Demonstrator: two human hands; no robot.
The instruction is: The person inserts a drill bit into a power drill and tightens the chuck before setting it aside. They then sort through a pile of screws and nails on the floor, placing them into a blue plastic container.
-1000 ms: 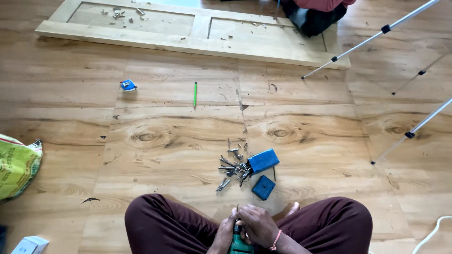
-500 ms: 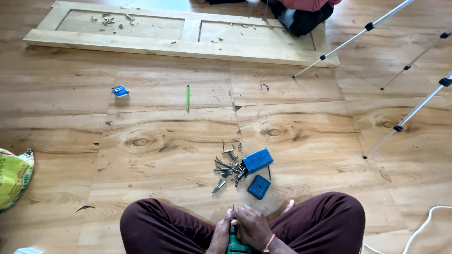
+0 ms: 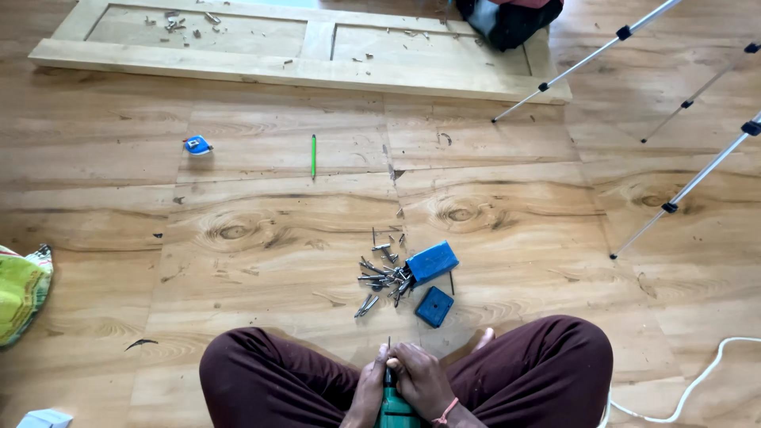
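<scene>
Sitting cross-legged on floor, head view | left hand (image 3: 369, 390) and right hand (image 3: 418, 379) both clasped green drill (image 3: 394, 408) at lap, bit (image 3: 388, 345) upright | screws (image 3: 382, 273) loose beside blue box (image 3: 432, 262) | fitting unfinished.

A makeshift carpentry workspace on a room's wood-plank floor (image 3: 238, 317). A panelled wooden door (image 3: 317, 47) strewn with shavings lay flat along the top of the frame; spilled screws (image 3: 380, 273), a blue box (image 3: 432, 261) and a green pencil (image 3: 314, 154) sat at centre.
</scene>
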